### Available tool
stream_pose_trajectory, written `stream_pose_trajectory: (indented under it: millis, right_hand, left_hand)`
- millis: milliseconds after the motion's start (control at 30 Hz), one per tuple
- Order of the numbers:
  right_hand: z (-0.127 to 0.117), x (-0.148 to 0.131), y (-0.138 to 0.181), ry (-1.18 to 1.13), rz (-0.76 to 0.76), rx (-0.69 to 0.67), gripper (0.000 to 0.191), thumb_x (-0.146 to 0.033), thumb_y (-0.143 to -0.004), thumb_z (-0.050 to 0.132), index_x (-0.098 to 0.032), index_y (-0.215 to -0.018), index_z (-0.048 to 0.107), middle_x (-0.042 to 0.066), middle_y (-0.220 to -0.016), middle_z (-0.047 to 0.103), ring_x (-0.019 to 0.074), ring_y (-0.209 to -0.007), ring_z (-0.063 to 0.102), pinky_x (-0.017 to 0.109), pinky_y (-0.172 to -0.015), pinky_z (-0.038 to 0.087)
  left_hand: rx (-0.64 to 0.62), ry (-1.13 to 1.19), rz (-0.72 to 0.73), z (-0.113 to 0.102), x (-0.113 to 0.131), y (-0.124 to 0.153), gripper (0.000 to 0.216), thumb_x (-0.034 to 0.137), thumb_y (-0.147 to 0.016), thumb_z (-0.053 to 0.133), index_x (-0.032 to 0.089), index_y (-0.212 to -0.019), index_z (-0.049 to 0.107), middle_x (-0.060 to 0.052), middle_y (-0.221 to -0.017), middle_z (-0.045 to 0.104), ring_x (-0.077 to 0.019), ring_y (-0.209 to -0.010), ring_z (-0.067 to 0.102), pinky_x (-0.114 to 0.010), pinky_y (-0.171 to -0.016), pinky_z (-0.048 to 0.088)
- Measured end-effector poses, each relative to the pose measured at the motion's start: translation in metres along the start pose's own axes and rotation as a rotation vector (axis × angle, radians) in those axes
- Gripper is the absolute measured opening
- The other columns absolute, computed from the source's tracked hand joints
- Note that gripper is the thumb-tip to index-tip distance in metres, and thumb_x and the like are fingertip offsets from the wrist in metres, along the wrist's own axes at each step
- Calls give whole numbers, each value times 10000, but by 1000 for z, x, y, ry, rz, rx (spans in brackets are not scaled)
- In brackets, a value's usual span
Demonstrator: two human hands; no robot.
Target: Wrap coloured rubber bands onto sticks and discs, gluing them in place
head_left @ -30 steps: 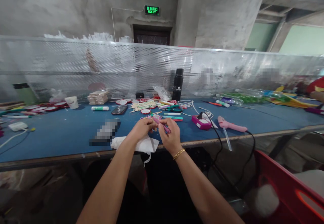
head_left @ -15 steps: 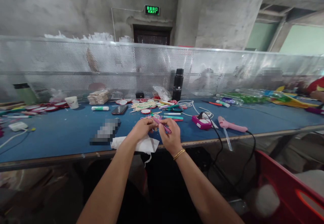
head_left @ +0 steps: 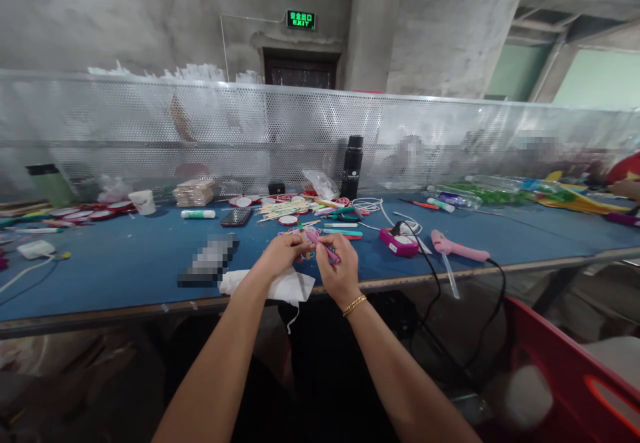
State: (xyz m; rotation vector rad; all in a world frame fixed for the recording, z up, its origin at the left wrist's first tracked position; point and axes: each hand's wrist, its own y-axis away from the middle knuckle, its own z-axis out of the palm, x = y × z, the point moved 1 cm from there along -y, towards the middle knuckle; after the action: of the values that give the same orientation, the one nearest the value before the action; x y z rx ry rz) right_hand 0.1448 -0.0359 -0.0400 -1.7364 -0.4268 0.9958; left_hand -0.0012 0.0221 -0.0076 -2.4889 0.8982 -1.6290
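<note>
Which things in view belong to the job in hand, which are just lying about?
In use:
pink pen-like tool, in the right hand
left hand near its far end; what it holds is unclear

Apparently lying about:
white cloth
pink glue gun
black bottle
white-and-green tube

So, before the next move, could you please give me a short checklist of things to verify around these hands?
1. Purple pen held in the right hand: ok, between the fingers.
2. Left hand grip: cannot tell; its fingers hide what they pinch.
3. White item wholly on the table: not ok; a strip hangs past the edge.
4. Pink glue gun cool: cannot tell.
5. Black bottle upright: ok.
</note>
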Motion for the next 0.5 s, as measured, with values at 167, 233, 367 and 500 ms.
stream_pose_trajectory:
  millis: [167, 233, 367, 500]
  right_hand:
    - [0, -1, -1, 16, -15, -29, 93, -259, -899, 523, -216, -895, 605, 42, -847, 661, 198, -837, 611, 349, -780, 475]
    - [0, 0, 0, 29, -5, -18, 99, -264, -899, 521, -213, -892, 607, 43, -842, 660, 200, -832, 610, 351, -777, 474]
    - [0, 1, 0, 21, 14, 11, 95, -272, -906, 521, -220, -902, 600, 39, -831, 653, 201, -823, 611, 349, -769, 477]
    - [1, 0, 0, 9, -9, -4, 89, -271, -906, 526, -222, -891, 599, 38, -831, 652, 198, -821, 612, 345, -764, 477]
  left_hand:
    - [-8, 23, 0, 0, 0, 0, 382, 506, -693, 684, 150, -579, 609, -17, -611, 563, -139, -584, 504, -287, -609, 394]
    - [-5, 21, 0, 0, -1, 0, 389, 512, -698, 683, 151, -576, 608, -16, -608, 562, -136, -580, 499, -284, -603, 392]
    - [1, 23, 0, 0, -2, -1, 398, 511, -700, 688, 154, -550, 594, -10, -588, 554, -128, -565, 491, -277, -591, 382]
    - [-16, 20, 5, 0, -3, -2, 395, 519, -692, 682, 152, -569, 604, -14, -591, 553, -138, -577, 493, -283, -593, 379]
